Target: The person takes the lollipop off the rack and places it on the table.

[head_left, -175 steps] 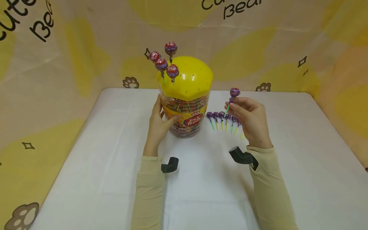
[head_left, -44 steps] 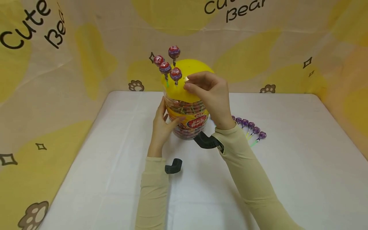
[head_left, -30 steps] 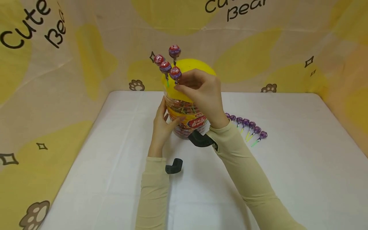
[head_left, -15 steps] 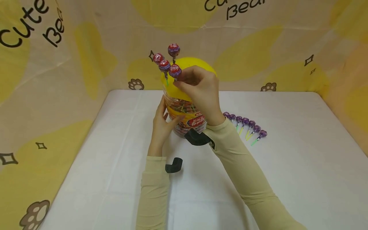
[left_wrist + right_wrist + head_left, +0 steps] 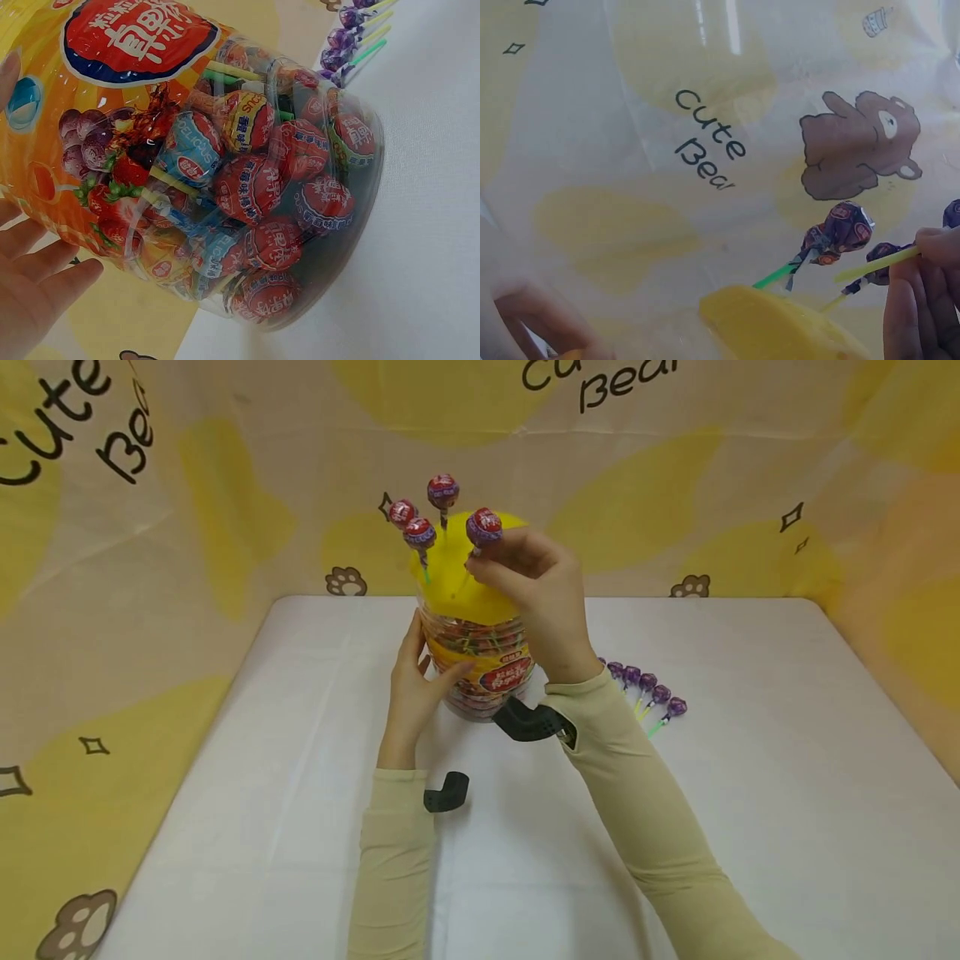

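A clear plastic candy jar (image 5: pixel 480 693) with a yellow domed lid (image 5: pixel 442 597) stands at the table's back middle. My left hand (image 5: pixel 416 681) grips its left side, thumb across the front label. Inside, many wrapped lollipops show in the left wrist view. Above the lid, my right hand (image 5: pixel 551 589) pinches a red-and-purple wrapped lollipop (image 5: pixel 483 527) just below its head. Its yellow stick (image 5: pixel 877 264) has its free end apart from the lid in the right wrist view. Three other lollipops stand upright in the lid, among them the front one (image 5: pixel 419 534).
Right of the jar, a curved row of purple-wrapped lollipops (image 5: pixel 647 682) with green and yellow sticks lies on the white table (image 5: pixel 780 760), partly hidden by my right arm. A yellow patterned cloth (image 5: pixel 750 485) hangs behind and at the sides.
The right hand, earlier holding a purple lollipop beside the row, came empty to the lid. It took hold of the front lollipop there and drew it up and right, out of the lid.
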The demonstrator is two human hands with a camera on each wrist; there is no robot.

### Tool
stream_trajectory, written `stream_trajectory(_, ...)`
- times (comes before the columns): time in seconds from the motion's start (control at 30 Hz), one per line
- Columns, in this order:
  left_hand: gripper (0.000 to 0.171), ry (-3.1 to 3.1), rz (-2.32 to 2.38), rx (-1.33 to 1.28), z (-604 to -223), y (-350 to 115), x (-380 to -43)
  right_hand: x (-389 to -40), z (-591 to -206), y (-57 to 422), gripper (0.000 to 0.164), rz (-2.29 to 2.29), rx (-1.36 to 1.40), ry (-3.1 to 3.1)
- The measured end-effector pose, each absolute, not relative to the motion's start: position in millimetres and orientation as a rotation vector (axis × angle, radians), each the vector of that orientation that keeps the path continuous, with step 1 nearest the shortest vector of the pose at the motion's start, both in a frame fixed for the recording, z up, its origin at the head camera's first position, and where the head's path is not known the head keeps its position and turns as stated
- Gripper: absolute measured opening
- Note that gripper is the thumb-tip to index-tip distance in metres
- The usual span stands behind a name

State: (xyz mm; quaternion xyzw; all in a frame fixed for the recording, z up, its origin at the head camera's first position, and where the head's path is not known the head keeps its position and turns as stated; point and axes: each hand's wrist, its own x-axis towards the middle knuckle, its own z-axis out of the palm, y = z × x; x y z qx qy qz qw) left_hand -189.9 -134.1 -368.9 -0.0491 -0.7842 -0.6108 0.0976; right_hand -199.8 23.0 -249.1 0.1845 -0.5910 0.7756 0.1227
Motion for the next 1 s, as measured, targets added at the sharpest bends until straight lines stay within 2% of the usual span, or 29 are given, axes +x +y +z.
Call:
stream_trajectory(0.33, 0.094, -2.343, -1.815, -0.121, -371.1, -135.3, -189.8, -194.4, -259.1, 41.2, 0.009, 2.388, 0.551, -1.704)
stream_trajectory(0.53, 0.094, -2.338, -1.827, -0.112, -368.2, -134.6, -189.7, -189.2, -264.4, 54.2, 0.018, 2.437, 0.585, -1.664)
stream_trajectory(0.77, 0.094, -2.331, -1.808, -0.127, -368.2, -135.5, -190.9, -182.6, -277.6, 72.4, 0.026, 2.460, 0.515, -1.707)
stream_trajectory(1.0, 0.093, -2.326, -1.811, -0.136, -368.0, -134.8, -190.9, -178.9, -299.7, 93.4, 0.026, 2.523, 0.397, -1.769)
